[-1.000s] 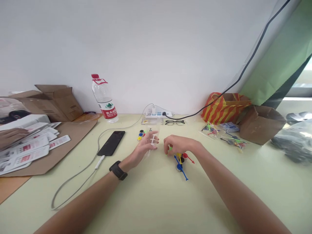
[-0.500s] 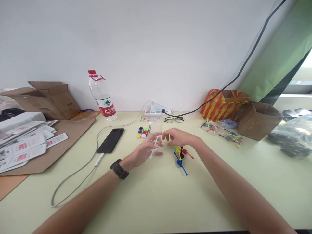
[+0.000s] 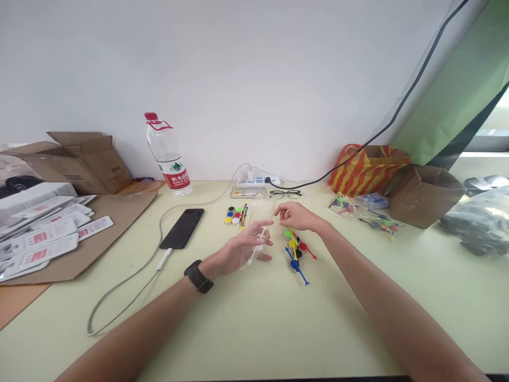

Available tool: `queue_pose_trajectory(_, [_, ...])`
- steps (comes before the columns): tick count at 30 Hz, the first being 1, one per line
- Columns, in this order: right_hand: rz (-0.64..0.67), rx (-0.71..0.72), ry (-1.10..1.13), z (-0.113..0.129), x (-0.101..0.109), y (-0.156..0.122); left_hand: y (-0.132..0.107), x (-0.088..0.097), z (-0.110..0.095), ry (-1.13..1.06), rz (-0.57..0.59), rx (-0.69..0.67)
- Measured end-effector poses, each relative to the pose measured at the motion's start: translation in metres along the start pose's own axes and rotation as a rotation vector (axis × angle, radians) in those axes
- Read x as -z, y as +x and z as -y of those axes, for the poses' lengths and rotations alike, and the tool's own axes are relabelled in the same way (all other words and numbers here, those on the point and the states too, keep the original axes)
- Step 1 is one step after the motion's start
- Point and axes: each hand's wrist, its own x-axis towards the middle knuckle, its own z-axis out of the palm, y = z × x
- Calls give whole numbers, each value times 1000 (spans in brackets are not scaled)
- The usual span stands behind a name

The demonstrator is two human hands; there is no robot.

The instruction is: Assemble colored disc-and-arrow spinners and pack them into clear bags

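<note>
My left hand [image 3: 238, 250] is closed around a clear plastic bag [image 3: 261, 212], with its fingers pointing right. A white arrow spinner [image 3: 257, 246] shows in the lower part of the bag. At the bag's upper right edge my right hand [image 3: 299, 216] is curled, thumb and index finger pinched on the thin film. Below the right hand lies a small group of arrow spinners: a blue spinner [image 3: 295, 264], a yellow spinner [image 3: 293, 244], a red spinner [image 3: 304, 246], a green spinner [image 3: 288, 233] and a partly covered black spinner [image 3: 299, 254].
Coloured discs [image 3: 229, 219] and loose arrows [image 3: 243, 216] lie behind my left hand. A phone [image 3: 182, 229] with a cable is to the left. Glasses [image 3: 285, 193], a power strip [image 3: 258, 180] and a water bottle [image 3: 173, 164] stand behind. Filled bags [image 3: 379, 225] lie right.
Both hands have shifted slightly right with the bag. My right fingertips are a little further from the left hand, and more of the spinner group shows.
</note>
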Motion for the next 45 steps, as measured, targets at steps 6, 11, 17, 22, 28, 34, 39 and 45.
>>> queue_pose_trajectory(6, [-342,198,497,10,47,-8,0,2,1,-131,66,38])
queue_pose_trajectory(11, [-790,449,623,43,83,-32,0,1,3,-122,168,65])
queue_pose_trajectory(17, [-869,507,529,77,68,-42,-2,-4,5,-70,231,78])
queue_pose_trajectory(22, [-696,538,570,92,40,-37,-3,-6,2,-76,222,71])
queue_pose_trajectory(28, [-368,498,483,104,34,-44,-2,-5,-1,-173,176,24])
queue_pose_trajectory(34, [-299,447,164,104,49,-55,-2,-4,-2,-138,78,14])
queue_pose_trajectory(39, [-41,448,138,100,56,-62,-2,-3,-4,-98,31,-1])
queue_pose_trajectory(45, [-78,471,406,93,55,-56,-1,0,-9,-139,146,3])
